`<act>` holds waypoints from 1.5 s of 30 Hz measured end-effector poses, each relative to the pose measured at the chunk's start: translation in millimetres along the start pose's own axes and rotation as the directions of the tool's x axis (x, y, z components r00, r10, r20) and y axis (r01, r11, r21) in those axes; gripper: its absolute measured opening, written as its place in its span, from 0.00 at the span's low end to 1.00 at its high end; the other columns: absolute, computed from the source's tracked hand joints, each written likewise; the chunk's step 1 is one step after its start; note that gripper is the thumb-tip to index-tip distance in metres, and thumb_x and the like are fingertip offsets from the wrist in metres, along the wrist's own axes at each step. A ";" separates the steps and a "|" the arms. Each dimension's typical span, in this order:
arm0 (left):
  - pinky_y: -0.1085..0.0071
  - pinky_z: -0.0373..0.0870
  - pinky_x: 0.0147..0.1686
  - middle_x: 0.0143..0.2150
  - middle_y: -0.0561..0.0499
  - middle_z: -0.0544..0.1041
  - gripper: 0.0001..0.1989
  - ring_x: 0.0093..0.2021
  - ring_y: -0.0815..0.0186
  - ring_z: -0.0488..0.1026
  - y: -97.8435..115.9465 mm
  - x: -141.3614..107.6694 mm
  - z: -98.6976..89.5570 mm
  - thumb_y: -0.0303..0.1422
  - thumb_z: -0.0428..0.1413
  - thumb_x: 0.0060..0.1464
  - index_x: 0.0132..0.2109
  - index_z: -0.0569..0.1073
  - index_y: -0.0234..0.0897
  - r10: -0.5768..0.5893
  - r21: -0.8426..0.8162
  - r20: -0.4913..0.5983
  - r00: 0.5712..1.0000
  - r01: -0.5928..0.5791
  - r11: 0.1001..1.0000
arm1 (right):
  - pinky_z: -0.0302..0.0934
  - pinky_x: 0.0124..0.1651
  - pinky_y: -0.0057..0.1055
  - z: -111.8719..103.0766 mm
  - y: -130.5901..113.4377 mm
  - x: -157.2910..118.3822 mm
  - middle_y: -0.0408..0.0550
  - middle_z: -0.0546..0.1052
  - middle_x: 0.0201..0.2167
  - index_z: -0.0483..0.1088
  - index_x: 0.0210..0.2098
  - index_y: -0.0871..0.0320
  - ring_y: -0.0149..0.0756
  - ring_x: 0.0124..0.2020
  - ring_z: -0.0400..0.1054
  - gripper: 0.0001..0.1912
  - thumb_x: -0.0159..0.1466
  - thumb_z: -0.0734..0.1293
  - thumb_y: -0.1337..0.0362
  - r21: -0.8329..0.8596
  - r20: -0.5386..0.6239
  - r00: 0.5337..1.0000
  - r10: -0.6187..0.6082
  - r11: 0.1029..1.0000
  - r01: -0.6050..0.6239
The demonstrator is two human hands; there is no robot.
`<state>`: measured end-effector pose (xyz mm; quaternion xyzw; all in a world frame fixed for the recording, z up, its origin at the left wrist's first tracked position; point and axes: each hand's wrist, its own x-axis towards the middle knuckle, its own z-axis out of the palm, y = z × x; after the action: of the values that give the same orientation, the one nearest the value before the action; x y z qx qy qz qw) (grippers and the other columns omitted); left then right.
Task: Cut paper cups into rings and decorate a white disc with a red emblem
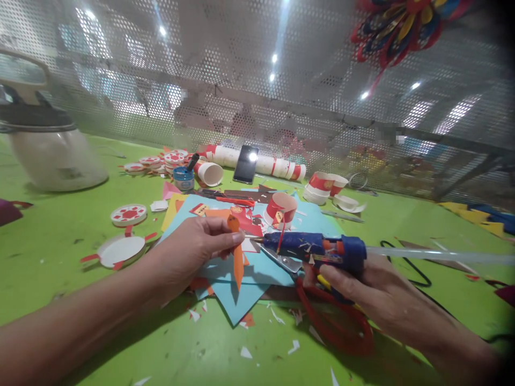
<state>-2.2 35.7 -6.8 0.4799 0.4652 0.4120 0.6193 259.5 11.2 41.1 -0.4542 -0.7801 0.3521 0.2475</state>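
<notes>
My left hand (189, 247) pinches a narrow orange paper cutout (238, 268), held upright between thumb and fingertips. Closed around the handle of a blue glue gun (293, 244) is my right hand (380, 292). A clear glue stick (438, 255) runs out of the gun's back end. The nozzle points left and is close to the orange paper; whether it touches cannot be made out. Scissors with red handles (364, 332) lie below the gun, partly hidden. Light-blue paper sheets (235, 303) lie under both hands. A cut red paper cup (284, 206) stands just behind the gun.
Several red-and-white paper discs (129, 215) lie on the left. Further back are a blue jar (183, 178), a phone (246, 163) leaning on a long stack of cups (265, 163), and more cut cups (319, 185). A large sprayer bottle (60, 155) stands far left. Paper scraps litter the green table (161, 343).
</notes>
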 end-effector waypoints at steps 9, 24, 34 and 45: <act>0.75 0.63 0.23 0.26 0.52 0.72 0.10 0.24 0.70 0.67 4.8 0.4 3.2 0.37 0.65 0.46 0.31 0.77 0.35 0.006 -0.045 -0.038 0.999 -0.008 0.999 | 0.69 0.42 0.32 -4.9 -4.4 -3.9 0.43 0.80 0.31 0.77 0.31 0.53 0.38 0.33 0.73 0.19 0.66 0.61 0.50 -0.186 0.028 1.000 0.004 0.983 0.001; 0.78 0.59 0.20 0.25 0.53 0.71 0.11 0.23 0.72 0.65 6.1 -1.3 2.5 0.38 0.65 0.46 0.31 0.75 0.35 -0.037 -0.026 -0.024 0.999 0.036 0.999 | 0.65 0.38 0.27 -4.7 -3.7 0.2 0.42 0.77 0.29 0.72 0.28 0.55 0.33 0.30 0.69 0.20 0.68 0.59 0.52 -0.189 0.005 0.999 -0.049 0.981 0.049; 0.74 0.68 0.28 0.28 0.49 0.74 0.09 0.28 0.68 0.70 8.7 0.2 5.4 0.34 0.66 0.45 0.28 0.76 0.34 0.012 -0.083 -0.010 1.000 -0.013 0.996 | 0.63 0.34 0.30 -5.0 -1.7 -6.2 0.43 0.76 0.27 0.71 0.28 0.54 0.36 0.29 0.70 0.20 0.68 0.58 0.49 -0.163 0.063 0.998 0.008 0.987 0.002; 0.78 0.60 0.18 0.27 0.50 0.72 0.12 0.26 0.68 0.68 10.0 -3.5 5.4 0.39 0.66 0.45 0.30 0.74 0.37 -0.082 -0.015 -0.039 0.996 0.082 0.997 | 0.61 0.35 0.29 -6.5 1.8 -2.5 0.43 0.74 0.27 0.70 0.26 0.56 0.33 0.29 0.66 0.22 0.69 0.57 0.50 -0.194 0.028 1.000 -0.002 0.981 0.008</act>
<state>1.6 33.2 4.2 0.4480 0.4941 0.3988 0.6294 266.2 11.7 43.7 -0.4692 -0.8152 0.2799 0.1920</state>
